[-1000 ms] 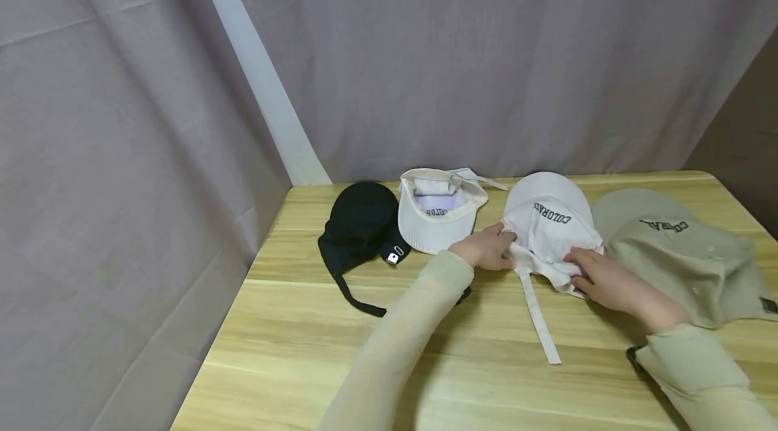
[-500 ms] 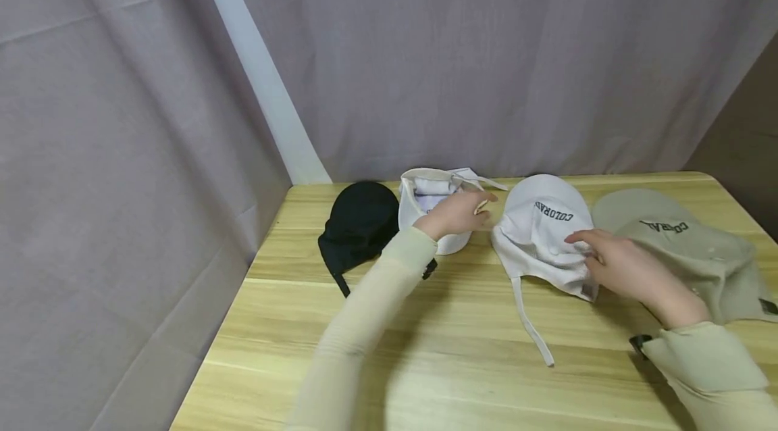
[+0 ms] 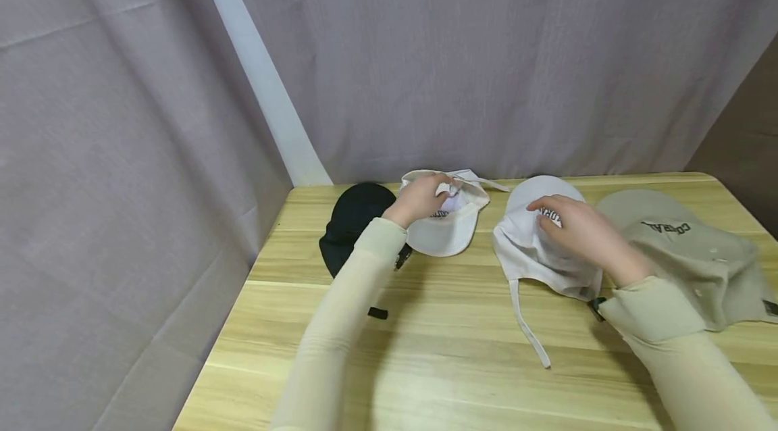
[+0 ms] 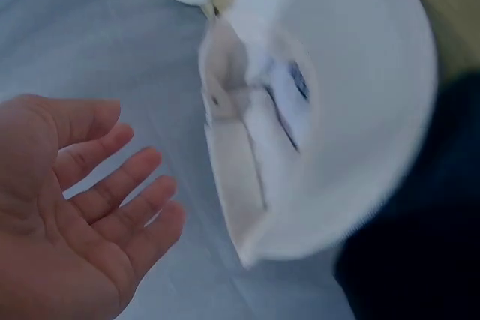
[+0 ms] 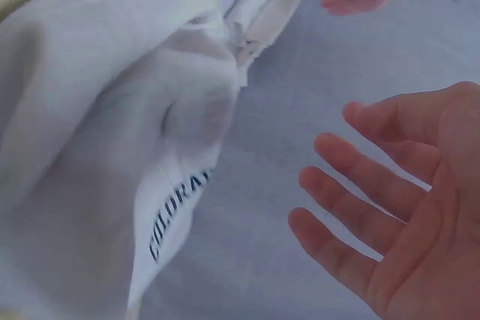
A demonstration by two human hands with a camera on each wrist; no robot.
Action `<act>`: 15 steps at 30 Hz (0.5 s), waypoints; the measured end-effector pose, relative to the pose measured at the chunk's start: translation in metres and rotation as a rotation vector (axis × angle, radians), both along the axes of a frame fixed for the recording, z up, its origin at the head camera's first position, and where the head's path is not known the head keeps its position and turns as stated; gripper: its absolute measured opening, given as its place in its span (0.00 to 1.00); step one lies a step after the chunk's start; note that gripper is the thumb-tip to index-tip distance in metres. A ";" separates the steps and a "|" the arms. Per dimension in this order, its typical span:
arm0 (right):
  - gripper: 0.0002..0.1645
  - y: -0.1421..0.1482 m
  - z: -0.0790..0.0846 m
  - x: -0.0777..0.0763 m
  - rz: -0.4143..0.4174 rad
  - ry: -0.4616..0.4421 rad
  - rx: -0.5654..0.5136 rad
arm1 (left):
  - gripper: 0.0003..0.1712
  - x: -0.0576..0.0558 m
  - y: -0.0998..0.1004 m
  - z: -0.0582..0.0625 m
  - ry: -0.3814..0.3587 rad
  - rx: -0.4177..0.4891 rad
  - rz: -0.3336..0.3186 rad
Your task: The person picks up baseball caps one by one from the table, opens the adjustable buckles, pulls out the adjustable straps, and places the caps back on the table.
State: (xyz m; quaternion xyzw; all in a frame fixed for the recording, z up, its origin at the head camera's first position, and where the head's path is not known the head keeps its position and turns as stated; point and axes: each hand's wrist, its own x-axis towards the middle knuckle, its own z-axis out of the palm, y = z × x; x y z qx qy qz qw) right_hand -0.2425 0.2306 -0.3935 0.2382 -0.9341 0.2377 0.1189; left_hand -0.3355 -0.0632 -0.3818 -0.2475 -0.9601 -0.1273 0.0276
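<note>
My left hand [image 3: 421, 200] hovers over an upturned cream cap [image 3: 440, 238], whose hollow inside faces up. In the left wrist view, the fingers of that hand are loosely bent, holding nothing, apart from the cap. Above a white cap [image 3: 523, 242] with dark COLORADO lettering is my right hand [image 3: 583, 228], its fingers relaxed and nothing in them. The right wrist view shows a gap between the fingers [image 5: 360, 200] and this cap. Its thin strap [image 3: 527, 326] trails toward the front of the table.
A black cap [image 3: 358, 215] lies at the left, partly behind my left forearm, its strap end [image 3: 377, 313] showing. To the right sits a khaki cap [image 3: 687, 248]. The wooden table [image 3: 450, 350] meets a grey curtain [image 3: 456, 59] at the back.
Both hands have let go of the white cap. My left hand has moved left and back to the cream cap; my right hand has lifted and shifted left over the white one.
</note>
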 end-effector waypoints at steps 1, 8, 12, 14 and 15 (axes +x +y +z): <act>0.15 -0.004 0.000 -0.007 0.002 -0.009 0.001 | 0.22 -0.003 -0.004 0.000 0.008 -0.005 0.031; 0.19 -0.032 -0.001 -0.056 -0.002 -0.105 0.046 | 0.22 -0.015 -0.033 0.000 0.005 -0.055 0.185; 0.19 -0.049 0.009 -0.081 -0.018 -0.134 0.096 | 0.22 -0.019 -0.043 0.011 0.006 -0.077 0.206; 0.19 -0.056 0.017 -0.090 -0.029 -0.127 0.107 | 0.22 -0.021 -0.045 0.016 0.016 -0.081 0.211; 0.19 -0.058 0.020 -0.095 -0.033 -0.115 0.112 | 0.22 -0.023 -0.046 0.018 0.022 -0.082 0.213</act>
